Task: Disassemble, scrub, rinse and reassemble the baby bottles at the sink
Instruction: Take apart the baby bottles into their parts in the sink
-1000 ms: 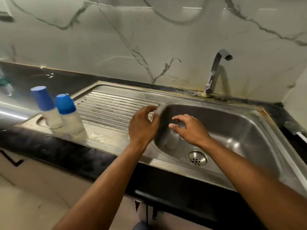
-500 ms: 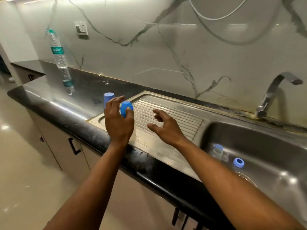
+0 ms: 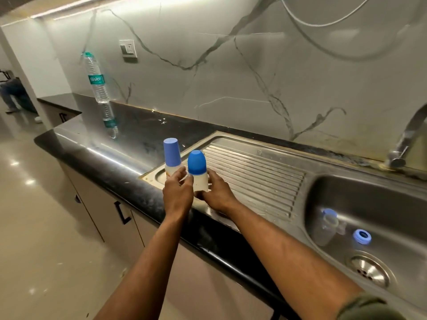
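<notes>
- We're gripping the short white baby bottle with the rounded blue cap (image 3: 197,172) between left hand (image 3: 178,192) and right hand (image 3: 217,192), fingers curled round it, over the ribbed steel drainboard (image 3: 254,172).
- Taller blue-capped bottle (image 3: 172,155) is standing just behind.

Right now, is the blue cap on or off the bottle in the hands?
On. The round blue cap sits atop the bottle, which the left hand and right hand hold upright.

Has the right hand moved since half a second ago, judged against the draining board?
Yes. The right hand has gone left across the draining board and now holds the round-capped bottle.
</notes>
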